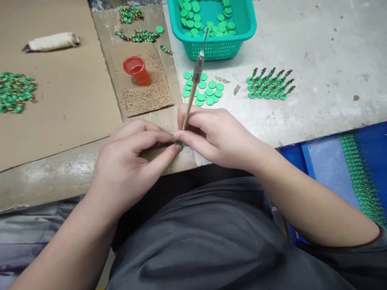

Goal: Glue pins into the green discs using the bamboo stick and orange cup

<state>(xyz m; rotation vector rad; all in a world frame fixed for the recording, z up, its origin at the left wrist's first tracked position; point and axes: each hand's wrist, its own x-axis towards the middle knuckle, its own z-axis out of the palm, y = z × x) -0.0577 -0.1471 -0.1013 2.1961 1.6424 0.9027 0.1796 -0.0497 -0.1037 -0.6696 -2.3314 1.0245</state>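
Near the table's front edge, my left hand [133, 157] pinches a small green and dark piece [179, 142] between thumb and forefinger. My right hand [214, 135] touches the same piece with its fingertips and also holds a thin brush-like tool [195, 76], its wooden handle down and its fine tip pointing up and away. Just beyond my right hand lie loose green discs [208, 92]. A red cup [137, 70] stands on a speckled cardboard piece [146, 98] beyond my left hand.
A teal basket [213, 48] of green discs stands at the back. Upright figures on green discs [269, 86] stand in rows at right. Small green pieces [16, 92] are heaped at left, near a wrapped tool [53, 42]. A blue crate [298, 161] sits below right.
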